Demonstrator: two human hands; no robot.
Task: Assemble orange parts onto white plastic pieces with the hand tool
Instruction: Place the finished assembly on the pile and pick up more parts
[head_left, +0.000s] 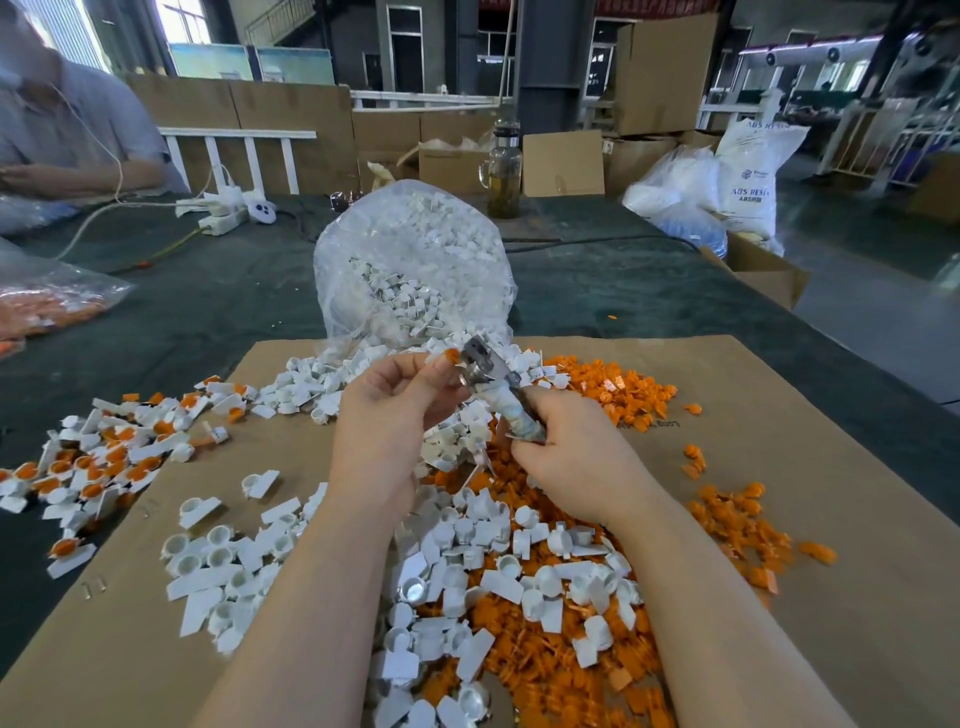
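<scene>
- Your table (597, 291) carries a dark green cover, with a second person's sleeve (98, 130) at its far left edge.
- A brown cardboard sheet (810, 415) lies on the table in front of you and bears the work.
- A clear plastic bag (410, 249) stands at the sheet's far edge, open toward you, spilling white plastic pieces (467, 540) down the middle of the sheet.
- Loose orange parts (618, 389) lie heaped to the right of and under the white pieces; more are scattered further right.
- Finished pieces (93, 467), white with orange fitted in, lie in a pile at the sheet's left edge.
- A glass jug (503, 176) stands behind the bag.
- Your right hand (571, 447) grips the wrapped handle of the hand tool (491, 376), its metal head pointing up and away.
- Your left hand (395, 405) pinches a white piece with an orange part (451, 356) at its fingertips, held right against the tool's head, above the white pile.
</scene>
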